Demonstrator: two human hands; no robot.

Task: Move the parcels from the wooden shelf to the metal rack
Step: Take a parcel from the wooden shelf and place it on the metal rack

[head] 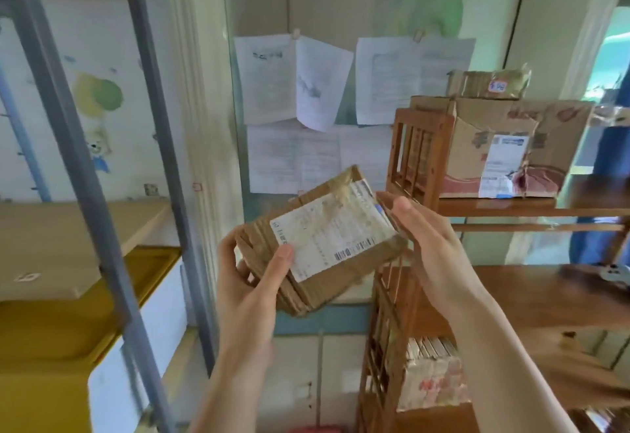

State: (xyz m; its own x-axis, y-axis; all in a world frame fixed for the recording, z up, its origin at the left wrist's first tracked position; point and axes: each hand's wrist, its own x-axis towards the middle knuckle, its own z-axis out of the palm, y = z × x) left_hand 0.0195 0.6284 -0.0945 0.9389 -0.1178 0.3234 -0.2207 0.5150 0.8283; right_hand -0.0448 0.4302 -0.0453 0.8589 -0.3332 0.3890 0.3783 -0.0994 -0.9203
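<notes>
Between both hands I hold a small flat cardboard parcel (324, 238) with a white shipping label, tilted, in the gap between the two shelves. My left hand (259, 275) grips its near left corner, thumb on the label. My right hand (429, 245) presses on its right edge. The wooden shelf (416, 159) stands at the right. On its top board sits a large printed cardboard box (504, 149) with a smaller taped parcel (491, 84) on top. The metal rack (81, 159) with grey posts stands at the left, with a flat cardboard box (51, 245) on its board.
A yellow-lidded white bin (85, 330) sits low in the metal rack. Papers (306, 91) hang on the wall behind the parcel. Stacked packs (433, 374) lie on a lower wooden shelf. A person in blue (610, 194) stands at the far right.
</notes>
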